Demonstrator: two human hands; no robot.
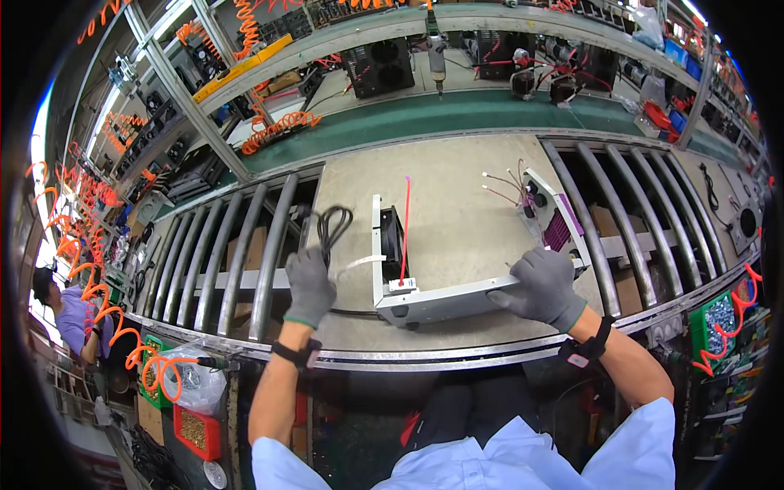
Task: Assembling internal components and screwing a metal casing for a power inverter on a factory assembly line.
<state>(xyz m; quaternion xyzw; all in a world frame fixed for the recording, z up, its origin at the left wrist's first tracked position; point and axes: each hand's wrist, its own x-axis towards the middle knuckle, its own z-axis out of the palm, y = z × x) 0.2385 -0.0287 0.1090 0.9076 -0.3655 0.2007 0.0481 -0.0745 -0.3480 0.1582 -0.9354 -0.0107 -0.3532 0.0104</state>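
Note:
A light grey U-shaped metal chassis sits on the worktable in front of me. A black fan fills its left side, and a thin red tube or wire rises beside the fan. Its right side carries a purple finned part and several loose wires. My gloved right hand grips the chassis near its front right corner, thumb on the front panel. Left of the chassis, my gloved left hand is closed around a looped black cable, whose loops stick out above the fingers.
Metal rollers flank the worktable on the left, with more rollers on the right. A power screwdriver hangs beyond. Low at left are a red bin and a plastic bag. Another person is at far left.

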